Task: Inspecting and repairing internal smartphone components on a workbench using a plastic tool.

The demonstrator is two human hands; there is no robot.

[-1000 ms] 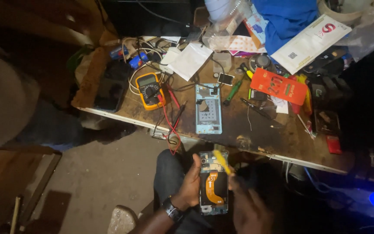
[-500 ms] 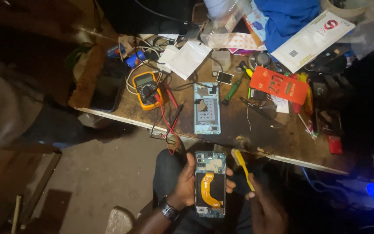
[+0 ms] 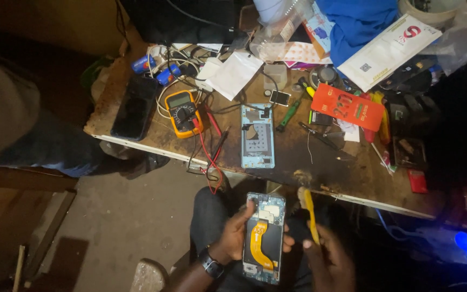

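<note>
My left hand (image 3: 233, 235) grips an opened phone (image 3: 264, 238) by its left edge, held upright over my lap; its back is off and an orange flex cable runs down its middle. A dark watch sits on that wrist. My right hand (image 3: 328, 259) holds a yellow-handled brush (image 3: 309, 213) just to the right of the phone, its head pointing up toward the table edge. On the worn wooden table (image 3: 320, 167) above lies a light-blue phone back frame (image 3: 257, 135).
A yellow multimeter (image 3: 182, 112) with red and black leads sits left of the frame, a black phone (image 3: 135, 107) further left. An orange card (image 3: 348, 106), green screwdriver (image 3: 288, 114), white packets, cables and blue cloth crowd the table. Another person's leg (image 3: 39, 140) is at left.
The phone in my left hand has stayed over my lap. My right hand has pulled the yellow brush off the phone and out to its right side.
</note>
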